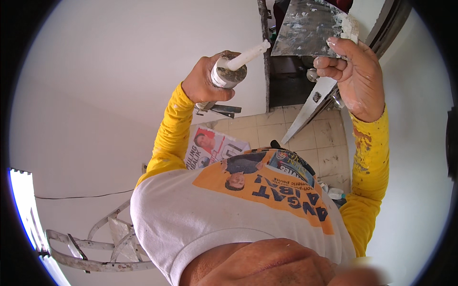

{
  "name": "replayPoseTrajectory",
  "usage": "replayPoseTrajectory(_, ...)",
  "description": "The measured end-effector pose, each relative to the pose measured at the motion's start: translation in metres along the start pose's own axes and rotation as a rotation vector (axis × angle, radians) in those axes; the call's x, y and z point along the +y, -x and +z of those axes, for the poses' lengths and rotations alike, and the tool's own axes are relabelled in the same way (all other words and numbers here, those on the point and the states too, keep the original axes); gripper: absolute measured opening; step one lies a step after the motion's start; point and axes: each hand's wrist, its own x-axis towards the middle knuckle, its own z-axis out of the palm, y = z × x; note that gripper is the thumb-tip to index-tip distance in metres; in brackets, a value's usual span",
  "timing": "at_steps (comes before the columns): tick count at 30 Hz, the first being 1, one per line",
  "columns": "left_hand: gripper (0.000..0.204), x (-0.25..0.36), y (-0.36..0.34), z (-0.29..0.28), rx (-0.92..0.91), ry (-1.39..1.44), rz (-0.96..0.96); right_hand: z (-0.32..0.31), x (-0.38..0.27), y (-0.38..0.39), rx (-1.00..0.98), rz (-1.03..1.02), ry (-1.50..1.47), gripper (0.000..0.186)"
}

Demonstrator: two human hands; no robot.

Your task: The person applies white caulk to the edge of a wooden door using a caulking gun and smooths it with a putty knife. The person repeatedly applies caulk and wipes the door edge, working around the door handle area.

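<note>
My left hand point(202, 86) is raised and grips a sealant cartridge point(228, 75) set in a caulking gun. Its white nozzle point(249, 55) points right and up, ending just short of the lower left corner of a wide metal putty knife point(305, 28). My right hand point(355, 78) holds that knife by its handle end, blade up and tilted left. The blade is speckled with dried white filler, and a lump of white filler sits at its right edge by my fingers. Both sleeves are yellow, and the right one is stained.
A white wall point(119, 71) fills the left side. Below my hands is a dark doorway with a door edge point(310, 109) and a knob point(312, 75). A beige tiled floor point(324, 133) carries a printed poster point(214, 148). A metal ladder point(95, 248) stands at lower left.
</note>
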Motion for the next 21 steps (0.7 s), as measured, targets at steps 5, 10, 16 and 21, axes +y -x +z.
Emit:
replayPoseTrajectory(5, 0.063, 0.001, -0.003, 0.001, -0.041, -0.058, 0.076, 0.001, -0.006, -0.001, 0.034, 0.136, -0.133, 0.028)
replayPoseTrajectory(10, 0.062, 0.005, -0.004, 0.005, -0.003, -0.141, 0.069, 0.001, -0.004, 0.002, 0.014, 0.074, -0.124, 0.027)
replayPoseTrajectory(16, 0.060, 0.008, 0.001, 0.011, 0.082, -0.304, 0.027, -0.003, 0.002, 0.006, 0.026, 0.067, -0.174, 0.026)
replayPoseTrajectory(21, 0.060, 0.002, -0.006, 0.018, 0.074, -0.474, 0.053, -0.006, -0.013, 0.027, 0.060, -0.041, 0.009, 0.023)
